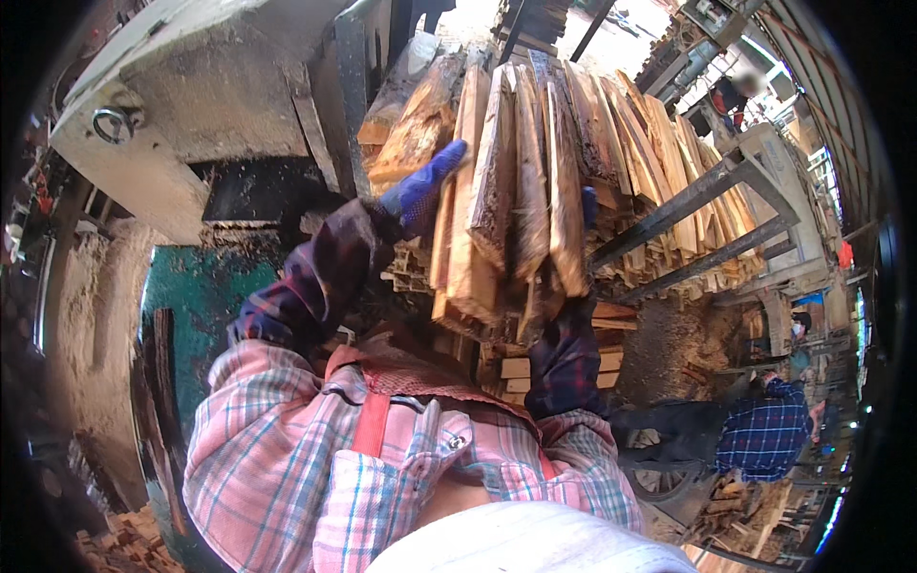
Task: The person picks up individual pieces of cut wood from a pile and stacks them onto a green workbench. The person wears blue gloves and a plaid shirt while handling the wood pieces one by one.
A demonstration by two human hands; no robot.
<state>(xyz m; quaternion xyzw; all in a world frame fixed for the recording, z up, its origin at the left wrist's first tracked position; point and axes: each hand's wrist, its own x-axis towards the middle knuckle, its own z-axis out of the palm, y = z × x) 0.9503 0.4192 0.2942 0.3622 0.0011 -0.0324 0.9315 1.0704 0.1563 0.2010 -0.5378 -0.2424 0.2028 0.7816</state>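
Debris-strewn brown floor (673, 349); bright light (626, 33) at top; ribbed wall (841, 119), perhaps roof, right.

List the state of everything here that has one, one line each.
Wood slats: bunched side by side
Left hand: blue-gloved, against the slats' left side
Right hand: blue-gloved, mostly hidden
Wood pile: stacked, uneven
Green surface: littered with debris
Machine housing: dusty
Red apron: worn

sawdust (100, 296) and stacked timber (669, 172) show a workshop.
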